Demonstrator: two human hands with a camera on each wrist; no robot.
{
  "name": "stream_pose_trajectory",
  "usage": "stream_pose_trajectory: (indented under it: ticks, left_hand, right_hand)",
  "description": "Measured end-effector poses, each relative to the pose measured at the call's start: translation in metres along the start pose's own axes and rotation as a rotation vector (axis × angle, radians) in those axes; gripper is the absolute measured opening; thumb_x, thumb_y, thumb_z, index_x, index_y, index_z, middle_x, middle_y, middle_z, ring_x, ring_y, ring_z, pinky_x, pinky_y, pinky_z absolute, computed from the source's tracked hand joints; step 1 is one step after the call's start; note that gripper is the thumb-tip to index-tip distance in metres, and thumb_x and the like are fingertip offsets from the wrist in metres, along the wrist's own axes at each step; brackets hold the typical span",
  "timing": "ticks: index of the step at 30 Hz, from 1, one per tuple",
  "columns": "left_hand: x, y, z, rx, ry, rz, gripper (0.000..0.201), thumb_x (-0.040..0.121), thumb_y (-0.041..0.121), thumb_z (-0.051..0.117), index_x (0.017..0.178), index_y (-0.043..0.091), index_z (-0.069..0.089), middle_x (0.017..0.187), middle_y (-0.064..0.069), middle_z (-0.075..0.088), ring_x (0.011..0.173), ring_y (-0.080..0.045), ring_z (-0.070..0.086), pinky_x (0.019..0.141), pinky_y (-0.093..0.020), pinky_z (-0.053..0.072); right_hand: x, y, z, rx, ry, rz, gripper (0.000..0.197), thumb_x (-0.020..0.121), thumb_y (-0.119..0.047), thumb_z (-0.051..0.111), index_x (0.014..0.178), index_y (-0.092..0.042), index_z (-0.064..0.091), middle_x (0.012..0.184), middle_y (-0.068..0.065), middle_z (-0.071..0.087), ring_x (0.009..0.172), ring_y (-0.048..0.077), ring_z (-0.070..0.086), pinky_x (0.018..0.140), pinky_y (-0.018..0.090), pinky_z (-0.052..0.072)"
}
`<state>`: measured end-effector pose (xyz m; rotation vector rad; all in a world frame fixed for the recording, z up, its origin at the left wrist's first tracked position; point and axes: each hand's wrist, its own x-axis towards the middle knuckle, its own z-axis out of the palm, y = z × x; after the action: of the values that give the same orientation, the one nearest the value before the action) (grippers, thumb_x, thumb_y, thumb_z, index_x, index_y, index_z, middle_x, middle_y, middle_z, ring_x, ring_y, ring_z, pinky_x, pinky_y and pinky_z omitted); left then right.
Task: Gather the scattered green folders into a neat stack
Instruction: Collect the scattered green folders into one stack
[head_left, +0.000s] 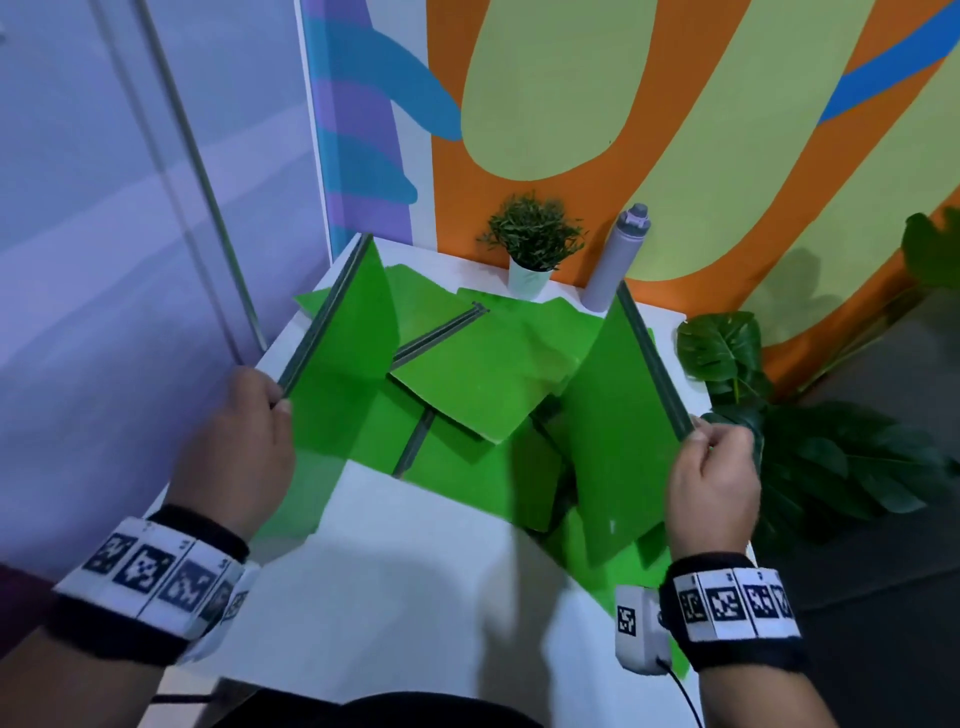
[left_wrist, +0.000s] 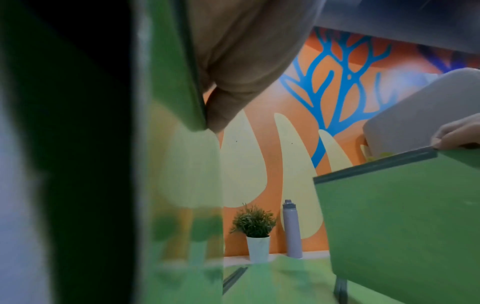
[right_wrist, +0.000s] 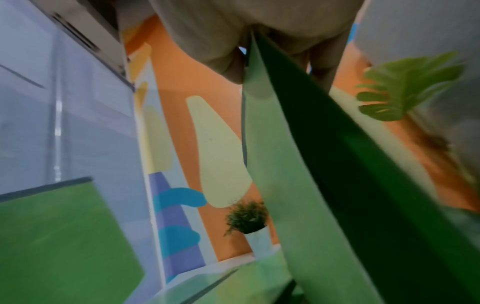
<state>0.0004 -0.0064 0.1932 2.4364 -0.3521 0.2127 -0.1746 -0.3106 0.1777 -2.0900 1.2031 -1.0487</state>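
Observation:
Several translucent green folders with dark spine bars lie scattered and overlapping on a white table (head_left: 395, 561). My left hand (head_left: 244, 431) pinches the near end of one folder's spine (head_left: 324, 317) and holds that left folder (head_left: 343, 364) raised on edge. My right hand (head_left: 711, 467) pinches the spine end of a second, right folder (head_left: 613, 431), also lifted and tilted. Between them a flat folder (head_left: 483, 384) tops the pile. In the left wrist view fingers (left_wrist: 233, 72) clamp the left folder (left_wrist: 171, 82); the right folder (left_wrist: 400, 222) shows opposite. In the right wrist view fingers (right_wrist: 223, 51) clamp the right folder (right_wrist: 311, 164).
At the table's back edge stand a small potted plant (head_left: 532, 249) in a white pot and a grey bottle (head_left: 618, 260). Large leafy plants (head_left: 810, 447) crowd the table's right side. A painted wall rises behind; a glass partition runs along the left.

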Motion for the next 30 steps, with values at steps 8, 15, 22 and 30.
stream_pose_trajectory:
  ticks: [8,15,22,30]
  left_hand:
    - [-0.004,0.009,0.05,-0.499,-0.171,-0.169,0.04,0.095,-0.001,0.038,0.113,0.025,0.062,0.091,-0.016,0.058,0.041,-0.002,0.046,0.041,-0.016,0.036]
    - [-0.015,0.017,0.102,-0.689,-0.49,-0.495,0.041,0.085,0.022,0.067,0.119,0.021,0.043,0.119,-0.004,0.048,0.091,-0.017,0.059,0.087,-0.041,0.056]
    - [-0.001,0.009,0.11,-0.508,-0.316,-0.524,0.042,0.081,-0.002,0.067,0.111,0.016,0.043,0.1,-0.004,0.053,0.081,-0.017,0.058,0.066,-0.022,0.047]
    - [0.025,-0.02,0.087,-0.478,-0.165,-0.449,0.038,0.081,-0.002,0.065,0.1,0.025,0.045,0.098,-0.009,0.059,0.082,-0.026,0.061,0.074,-0.036,0.05]
  right_hand:
    - [-0.043,-0.011,0.041,-0.01,-0.253,-0.525,0.007,0.093,-0.023,0.047,0.096,-0.018,0.052,0.068,0.007,0.07,0.048,0.027,0.061,0.046,0.029,0.045]
    - [-0.1,0.029,0.081,-0.023,-0.648,-0.86,0.032,0.074,-0.002,0.056,0.102,-0.018,0.057,0.064,-0.004,0.065,0.052,0.012,0.057,0.045,0.02,0.043]
    - [-0.085,0.046,0.103,-0.018,-0.998,-0.769,0.05,0.096,-0.05,0.018,0.114,-0.021,0.055,0.11,0.0,0.069,0.098,0.013,0.063,0.087,0.027,0.049]
    - [0.026,0.094,0.201,-0.591,-0.898,-0.15,0.056,0.09,-0.038,0.049,0.142,-0.035,0.028,0.151,0.009,0.029,0.136,0.031,0.03,0.107,0.059,0.028]
